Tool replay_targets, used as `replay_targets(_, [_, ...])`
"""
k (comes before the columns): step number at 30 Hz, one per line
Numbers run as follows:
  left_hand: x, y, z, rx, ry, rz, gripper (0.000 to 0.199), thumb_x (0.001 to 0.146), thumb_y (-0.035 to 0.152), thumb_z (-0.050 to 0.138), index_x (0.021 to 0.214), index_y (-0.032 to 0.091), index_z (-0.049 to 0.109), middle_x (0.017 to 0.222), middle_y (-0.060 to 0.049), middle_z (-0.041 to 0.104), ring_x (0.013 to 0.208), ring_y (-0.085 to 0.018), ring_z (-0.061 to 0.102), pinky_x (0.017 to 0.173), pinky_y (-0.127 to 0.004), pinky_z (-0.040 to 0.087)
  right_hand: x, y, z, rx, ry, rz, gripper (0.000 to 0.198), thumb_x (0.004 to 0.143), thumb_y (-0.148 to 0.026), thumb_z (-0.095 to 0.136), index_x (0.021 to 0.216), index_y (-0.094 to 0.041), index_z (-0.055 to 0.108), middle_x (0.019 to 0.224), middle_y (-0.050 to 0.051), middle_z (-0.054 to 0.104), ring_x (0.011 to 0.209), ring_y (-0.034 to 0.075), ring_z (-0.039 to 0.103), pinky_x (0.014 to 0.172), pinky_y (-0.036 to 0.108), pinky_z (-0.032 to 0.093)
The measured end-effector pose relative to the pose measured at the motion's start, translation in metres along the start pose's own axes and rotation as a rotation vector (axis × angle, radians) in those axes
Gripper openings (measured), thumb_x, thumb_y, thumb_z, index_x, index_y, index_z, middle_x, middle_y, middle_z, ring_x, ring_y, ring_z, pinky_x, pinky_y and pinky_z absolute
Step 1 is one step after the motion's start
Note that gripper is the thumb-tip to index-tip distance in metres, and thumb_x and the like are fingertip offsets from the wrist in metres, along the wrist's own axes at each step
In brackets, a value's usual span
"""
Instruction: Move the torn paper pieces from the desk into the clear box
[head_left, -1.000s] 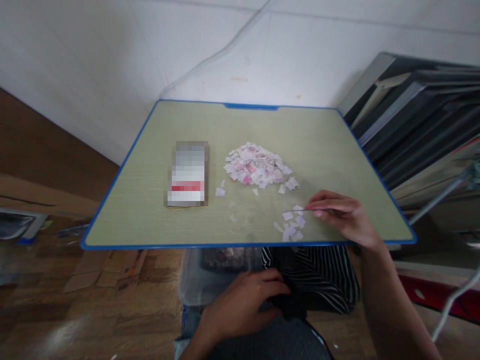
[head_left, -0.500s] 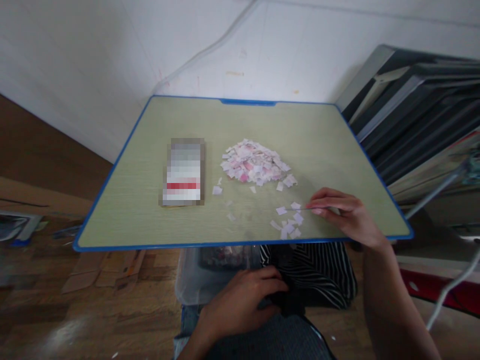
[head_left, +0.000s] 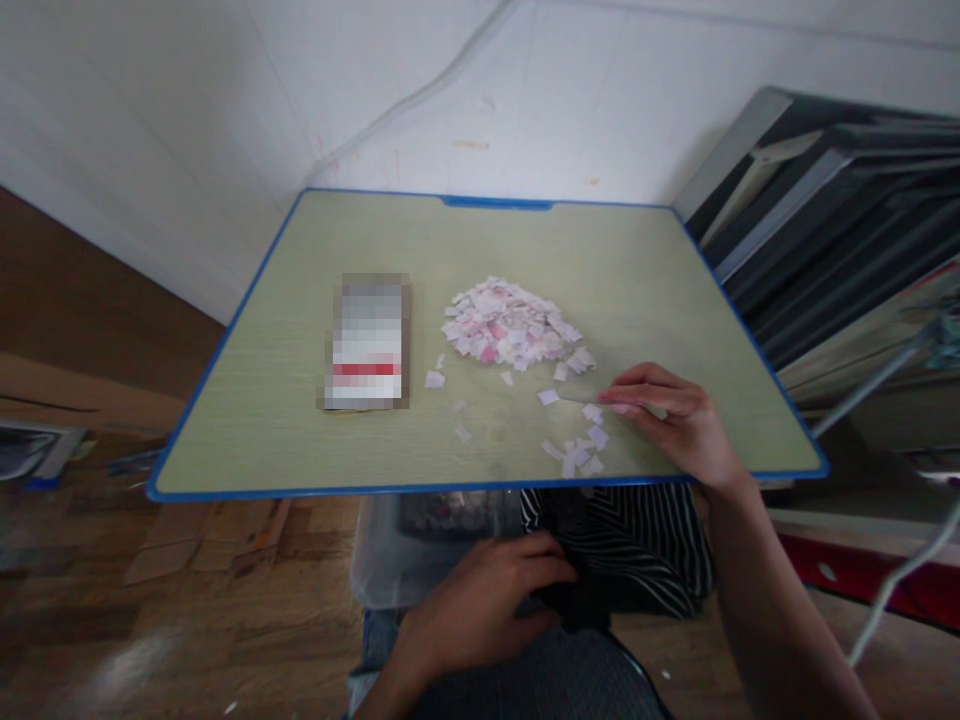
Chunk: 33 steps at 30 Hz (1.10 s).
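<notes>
- Green tabletop (head_left: pixel 645 270), head view: bordered by a blue rim, its far edge beside a white wall (head_left: pixel 600 90). A pale cable (head_left: pixel 420 95) runs across the wall.
- Paper pile (head_left: pixel 510 320): small white and pink scraps, heaped near the middle of the tabletop. Single scraps lie around its near side.
- Loose scraps (head_left: pixel 570 463): a scattered group close to the near rim, to the left of the right hand (head_left: pixel 675 420) and apart from the pile.
- Right hand: raised over the right part of the tabletop, with fingers narrow, pinching a thin tool (head_left: pixel 577 401). The tool points left; its exact type is too fine to tell.
- White scrap (head_left: pixel 549 397): located at the tip of the tool, between the pile and the loose scraps. Whether it is gripped or merely touched cannot be told.
- Flat rectangular item (head_left: pixel 367 340): placed left of the pile, its face pixelated.
- Left hand (head_left: pixel 487 600): positioned below the near rim, over the lap, with thumb and forefinger apart. Whether the fingers hold anything cannot be told.
- Clear plastic tub (head_left: pixel 386 570): partly under the tabletop, near the left hand. Striped cloth (head_left: pixel 667 550) lies to its right.
- Dark panels (head_left: pixel 847 220): stacked at a tilt beyond the right rim.
</notes>
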<state>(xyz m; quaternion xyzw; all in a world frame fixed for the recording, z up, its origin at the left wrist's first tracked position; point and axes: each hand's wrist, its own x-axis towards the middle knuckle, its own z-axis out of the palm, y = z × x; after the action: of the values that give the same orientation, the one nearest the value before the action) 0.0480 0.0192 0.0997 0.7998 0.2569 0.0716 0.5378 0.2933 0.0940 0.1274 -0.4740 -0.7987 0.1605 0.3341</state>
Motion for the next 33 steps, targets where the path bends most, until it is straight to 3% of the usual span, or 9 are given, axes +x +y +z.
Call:
replay_targets(11, [0.0,0.0,0.0,0.0,-0.014,-0.011,0.04,0.071,0.011,0.06,0.108,0.025,0.052,0.106,0.004,0.053,0.093,-0.012,0.052,0.078,-0.021,0.04,0.003,0.001,-0.005,-0.061,-0.034,-0.01,0.014,0.08,-0.022,0.054,0.084,-0.024,0.067,0.076,0.004,0.062,0.074,0.017,0.056,0.07,0.034,0.044])
replay_targets(19, [0.0,0.001,-0.001,0.015,-0.01,-0.005,0.04,0.071,0.009,0.06,0.107,0.025,0.051,0.106,0.004,0.052,0.093,-0.011,0.052,0.079,-0.021,0.04,-0.003,0.001,-0.014,-0.079,-0.088,0.008,0.013,0.08,-0.026,0.054,0.081,-0.027,0.067,0.077,0.001,0.061,0.079,0.016,0.058,0.096,0.047,0.027])
replay_targets(23, [0.0,0.0,-0.001,0.02,-0.002,-0.007,0.041,0.071,0.01,0.06,0.107,0.025,0.051,0.105,0.004,0.053,0.092,-0.011,0.052,0.077,-0.02,0.04,-0.005,0.0,-0.02,-0.07,-0.124,-0.003,0.011,0.079,-0.025,0.055,0.081,-0.027,0.066,0.079,0.0,0.06,0.083,0.016,0.058,0.098,0.047,0.023])
replay_targets(30, [0.001,0.0,0.0,0.007,-0.016,-0.014,0.041,0.071,0.01,0.059,0.108,0.025,0.052,0.106,0.003,0.053,0.093,-0.013,0.052,0.079,-0.022,0.04,0.0,-0.007,-0.018,-0.09,-0.032,0.002,0.013,0.079,-0.022,0.055,0.083,-0.029,0.064,0.081,-0.001,0.061,0.086,0.016,0.057,0.099,0.047,0.023])
replay_targets(33, [0.0,0.0,0.0,0.01,-0.016,-0.017,0.04,0.072,0.01,0.059,0.108,0.026,0.051,0.107,0.003,0.053,0.093,-0.014,0.053,0.078,-0.023,0.04,0.005,-0.009,-0.016,-0.106,-0.088,-0.018,0.012,0.079,-0.022,0.054,0.08,-0.028,0.065,0.082,0.0,0.061,0.086,0.016,0.057,0.1,0.048,0.021])
